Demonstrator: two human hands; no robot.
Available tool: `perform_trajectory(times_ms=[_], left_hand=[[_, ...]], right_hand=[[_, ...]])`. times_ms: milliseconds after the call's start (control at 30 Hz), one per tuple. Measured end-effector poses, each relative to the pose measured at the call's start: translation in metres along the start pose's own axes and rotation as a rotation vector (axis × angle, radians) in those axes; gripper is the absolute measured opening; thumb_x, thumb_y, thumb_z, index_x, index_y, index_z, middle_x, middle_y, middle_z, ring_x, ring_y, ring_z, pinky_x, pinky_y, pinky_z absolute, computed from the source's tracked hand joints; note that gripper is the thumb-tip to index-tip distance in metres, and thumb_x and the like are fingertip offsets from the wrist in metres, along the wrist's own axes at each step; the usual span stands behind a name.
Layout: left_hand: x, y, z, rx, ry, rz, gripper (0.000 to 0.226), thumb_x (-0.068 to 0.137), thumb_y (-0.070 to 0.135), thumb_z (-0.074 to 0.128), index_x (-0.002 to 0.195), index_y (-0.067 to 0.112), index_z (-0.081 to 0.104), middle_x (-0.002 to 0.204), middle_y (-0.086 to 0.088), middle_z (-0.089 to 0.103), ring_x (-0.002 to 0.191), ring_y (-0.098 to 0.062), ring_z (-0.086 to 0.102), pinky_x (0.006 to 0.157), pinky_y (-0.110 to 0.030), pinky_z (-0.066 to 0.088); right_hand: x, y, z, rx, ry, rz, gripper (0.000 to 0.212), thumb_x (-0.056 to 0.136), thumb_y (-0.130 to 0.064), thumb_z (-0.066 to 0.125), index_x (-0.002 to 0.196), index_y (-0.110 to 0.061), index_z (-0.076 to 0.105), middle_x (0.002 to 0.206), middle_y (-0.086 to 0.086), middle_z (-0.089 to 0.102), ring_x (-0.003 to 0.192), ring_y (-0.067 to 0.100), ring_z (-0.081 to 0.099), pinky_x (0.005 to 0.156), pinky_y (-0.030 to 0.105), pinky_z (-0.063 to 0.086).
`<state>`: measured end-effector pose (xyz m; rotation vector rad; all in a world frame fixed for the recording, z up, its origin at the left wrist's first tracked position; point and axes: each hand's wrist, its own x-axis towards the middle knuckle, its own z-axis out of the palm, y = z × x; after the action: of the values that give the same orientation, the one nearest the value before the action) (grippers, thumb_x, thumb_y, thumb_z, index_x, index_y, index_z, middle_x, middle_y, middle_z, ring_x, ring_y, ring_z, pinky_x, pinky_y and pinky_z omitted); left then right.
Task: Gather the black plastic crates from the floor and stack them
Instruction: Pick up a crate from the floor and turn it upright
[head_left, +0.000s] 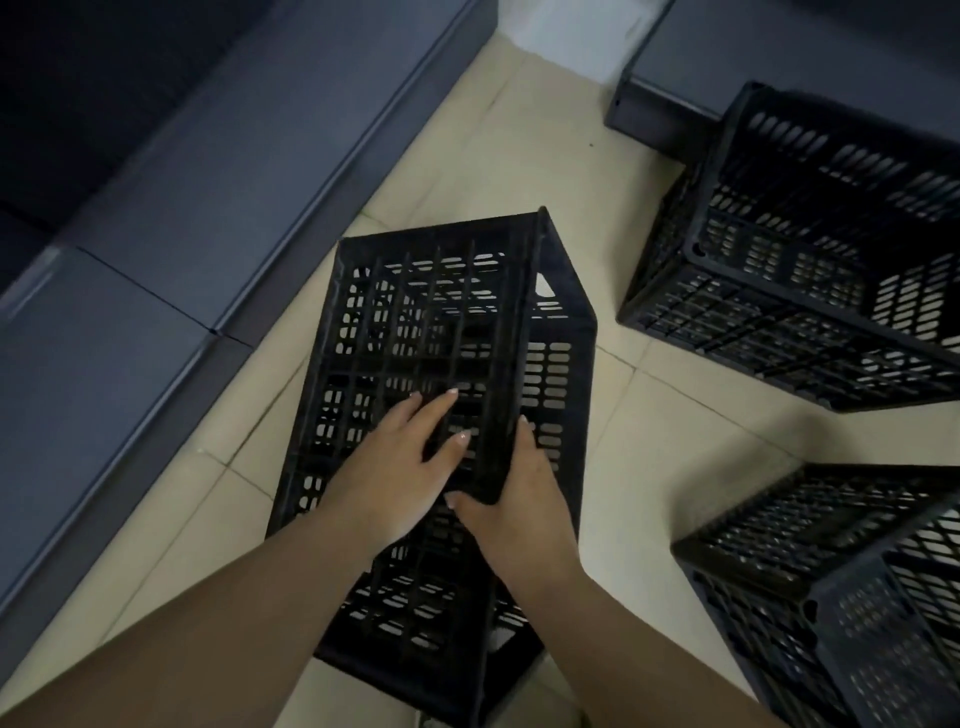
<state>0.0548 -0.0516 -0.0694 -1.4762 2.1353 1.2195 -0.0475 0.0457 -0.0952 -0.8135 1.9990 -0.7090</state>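
Fingers of left hand (402, 462) spread flat on black crate (415, 322) lattice; right hand (519, 499) wrapped round its right edge. Crate overturned on floor (649, 431), long axis running away from viewer.

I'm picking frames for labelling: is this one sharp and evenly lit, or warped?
Head view: dim and soft overall; the left hand and right hand on the middle crate are slightly blurred; wide-angle bending tilts the right-hand crates; pale floor brightest, no glare.

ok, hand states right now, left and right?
Left hand: open, fingers flat on the middle crate.
Right hand: curled round that crate's near edge, holding it.
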Motion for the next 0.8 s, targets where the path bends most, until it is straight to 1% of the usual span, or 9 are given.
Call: perform_trajectory(times_ms=[67,133,200,267,400,533,633,700,800], left_hand=[[-0.004,-0.015,-0.010,-0.003,-0.014,-0.018,0.055,0.092,0.062,0.030,0.143,0.054,0.013,0.158,0.011,0.007,0.144,-0.015,0.014,0.112,-0.035,0.021],[-0.006,-0.034,-0.014,-0.022,-0.032,-0.030,0.059,0.088,0.066,0.030,0.143,0.056,0.008,0.159,0.011,0.006,0.144,-0.017,0.014,0.113,-0.039,0.021],[-0.008,-0.052,-0.016,-0.068,-0.011,-0.045,0.072,0.084,0.072,0.035,0.144,0.053,0.000,0.158,0.010,0.009,0.143,-0.016,0.018,0.114,-0.044,0.024],[-0.007,-0.068,-0.018,-0.148,0.065,-0.111,0.088,0.081,0.068,0.049,0.147,0.045,-0.004,0.157,0.008,0.015,0.140,-0.016,0.025,0.111,-0.046,0.030],[0.002,-0.106,-0.038,-0.258,0.190,-0.235,0.103,0.076,0.047,0.071,0.146,0.039,-0.004,0.153,-0.004,0.028,0.131,-0.024,0.039,0.107,-0.049,0.037],[0.010,-0.133,-0.045,-0.185,0.300,-0.225,0.107,0.076,0.030,0.077,0.149,0.031,-0.002,0.147,-0.012,0.034,0.121,-0.025,0.047,0.101,-0.043,0.042],[0.017,-0.151,-0.047,-0.081,0.387,-0.229,0.115,0.076,0.027,0.077,0.147,0.035,-0.013,0.149,-0.016,0.026,0.123,-0.033,0.044,0.098,-0.045,0.040],[0.024,-0.167,-0.051,-0.072,0.430,-0.235,0.117,0.074,0.027,0.079,0.146,0.041,-0.013,0.149,-0.014,0.028,0.123,-0.033,0.045,0.096,-0.046,0.041],[0.031,-0.187,-0.052,-0.075,0.479,-0.243,0.116,0.073,0.027,0.080,0.145,0.045,-0.009,0.149,-0.013,0.031,0.120,-0.031,0.049,0.094,-0.047,0.045]], right_hand=[[0.000,-0.014,0.006,0.035,-0.134,-0.087,0.096,0.070,-0.032,0.079,0.145,-0.042,0.020,0.126,-0.022,0.052,0.110,-0.005,0.052,0.090,0.023,0.049],[0.000,-0.023,0.009,-0.032,-0.318,-0.152,0.107,0.071,-0.034,0.080,0.149,-0.040,0.008,0.138,-0.025,0.038,0.124,-0.006,0.037,0.103,0.018,0.034],[0.000,-0.024,0.015,-0.211,-0.459,-0.223,0.109,0.072,-0.041,0.078,0.150,-0.036,0.003,0.152,-0.019,0.022,0.137,0.002,0.021,0.111,0.023,0.022],[0.000,-0.021,0.021,-0.398,-0.512,-0.271,0.106,0.074,-0.046,0.074,0.150,-0.038,0.001,0.157,-0.015,0.009,0.142,0.011,0.013,0.114,0.036,0.023],[0.000,-0.002,0.024,-0.573,-0.292,-0.213,0.087,0.084,-0.046,0.062,0.149,-0.038,0.005,0.159,-0.007,0.000,0.144,0.022,0.004,0.115,0.047,0.022],[0.017,0.019,0.025,-0.634,-0.097,0.022,0.084,0.088,-0.050,0.053,0.150,-0.031,0.001,0.158,0.004,-0.010,0.145,0.029,-0.004,0.115,0.051,0.017],[0.042,0.033,0.031,-0.688,-0.073,0.072,0.085,0.089,-0.049,0.052,0.150,-0.031,-0.005,0.157,0.005,-0.016,0.145,0.031,-0.008,0.114,0.054,0.018],[0.059,0.040,0.036,-0.680,-0.073,0.057,0.085,0.089,-0.046,0.055,0.149,-0.034,-0.005,0.157,0.004,-0.018,0.145,0.032,-0.007,0.113,0.054,0.021],[0.080,0.052,0.048,-0.559,-0.100,0.048,0.087,0.088,-0.032,0.062,0.148,-0.040,0.000,0.156,-0.003,-0.019,0.144,0.031,0.007,0.108,0.049,0.035]])
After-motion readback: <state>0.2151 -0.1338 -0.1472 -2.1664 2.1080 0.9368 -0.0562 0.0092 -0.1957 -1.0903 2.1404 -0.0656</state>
